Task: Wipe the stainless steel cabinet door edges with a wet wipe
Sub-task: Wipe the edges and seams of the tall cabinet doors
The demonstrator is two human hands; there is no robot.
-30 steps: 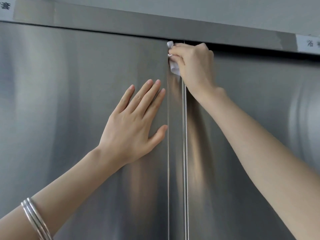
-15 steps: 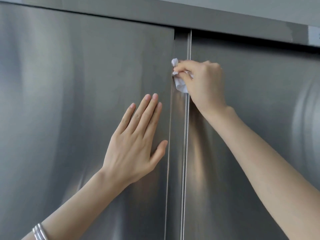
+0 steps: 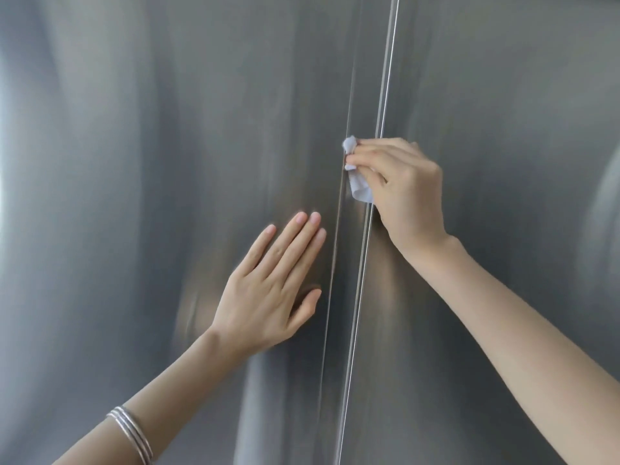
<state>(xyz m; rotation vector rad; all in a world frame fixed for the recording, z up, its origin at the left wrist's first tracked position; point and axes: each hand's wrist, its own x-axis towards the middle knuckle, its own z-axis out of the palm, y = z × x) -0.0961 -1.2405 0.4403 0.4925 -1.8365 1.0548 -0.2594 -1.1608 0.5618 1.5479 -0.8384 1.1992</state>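
Head view: right hand (image 3: 407, 189) pinches wet wipe (image 3: 359, 187) against near-vertical door edge (image 3: 340, 196); left hand (image 3: 268, 297) lies flat, empty.

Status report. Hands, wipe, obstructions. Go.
Right hand pinching wet wipe on the door edge. Left hand flat on left door. Nothing in the way.

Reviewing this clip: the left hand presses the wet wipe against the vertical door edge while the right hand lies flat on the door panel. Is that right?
Not quite: the hands are swapped. In the head view, the right hand presses the wet wipe against the vertical door edge, while the left hand lies flat on the door panel.
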